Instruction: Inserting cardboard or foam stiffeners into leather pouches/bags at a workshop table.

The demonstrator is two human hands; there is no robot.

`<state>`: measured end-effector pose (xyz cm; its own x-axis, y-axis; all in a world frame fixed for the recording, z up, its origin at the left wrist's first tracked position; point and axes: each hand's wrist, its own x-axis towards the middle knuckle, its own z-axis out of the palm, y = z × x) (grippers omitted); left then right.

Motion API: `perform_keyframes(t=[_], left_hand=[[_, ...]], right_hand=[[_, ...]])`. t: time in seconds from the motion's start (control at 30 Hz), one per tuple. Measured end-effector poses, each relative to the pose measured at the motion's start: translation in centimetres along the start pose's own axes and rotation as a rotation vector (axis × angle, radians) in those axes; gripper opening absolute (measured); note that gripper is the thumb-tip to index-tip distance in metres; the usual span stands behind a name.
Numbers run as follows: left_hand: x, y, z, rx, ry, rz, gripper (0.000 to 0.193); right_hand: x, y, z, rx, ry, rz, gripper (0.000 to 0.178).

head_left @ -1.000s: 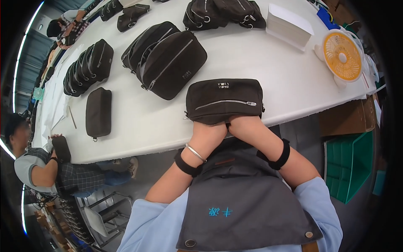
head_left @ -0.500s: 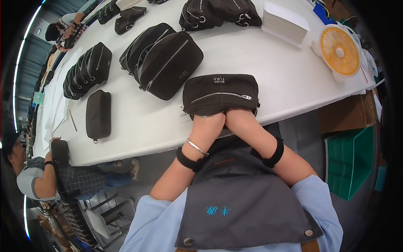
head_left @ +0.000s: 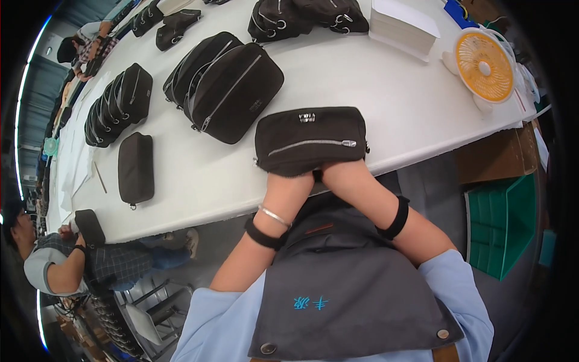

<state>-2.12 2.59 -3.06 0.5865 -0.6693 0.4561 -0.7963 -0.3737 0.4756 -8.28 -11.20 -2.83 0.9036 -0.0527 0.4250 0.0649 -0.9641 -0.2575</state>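
While the left hand and the right hand disappear at its lower side, a dark pouch shows its zipped panel near the worktop's front edge

The dark pouch has a long silver zip across this panel, its puller at the right end, with pale lettering above and a toothed zip edge along the lower left. Whether it rests on the surface or is lifted slightly, I cannot tell. Both hands come up close together and pass under or into it; with the fingers hidden, I cannot tell whether they are spread, pressed together or pinching the cloth. A silver bracelet and a black band circle the left forearm; a second band circles the right one.

Just beyond, larger dark bags lean together. Left of them are a row of ringed pouches and a single upright case, with a thin stick beside it. Farther back lie more ringed bags, next to a white stack. An orange-and-white fan stands at the right, above a brown carton and a green crate off the worktop. At the far left, a seated co-worker holds a small dark case.
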Motion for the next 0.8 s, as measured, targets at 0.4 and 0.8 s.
perform_keyframes(t=[0.4, 0.8], left_hand=[[0.4, 0.7, -0.9, -0.1, 0.012, -0.077, 0.032], [1.3, 1.2, -0.4, -0.027, 0.045, -0.036, 0.031]], right_hand=[[1.3, 0.0, -1.0, 0.23, 0.072, -0.17, 0.037], [-0.2, 0.0, -0.8, 0.143, -0.045, -0.068, 0.035]])
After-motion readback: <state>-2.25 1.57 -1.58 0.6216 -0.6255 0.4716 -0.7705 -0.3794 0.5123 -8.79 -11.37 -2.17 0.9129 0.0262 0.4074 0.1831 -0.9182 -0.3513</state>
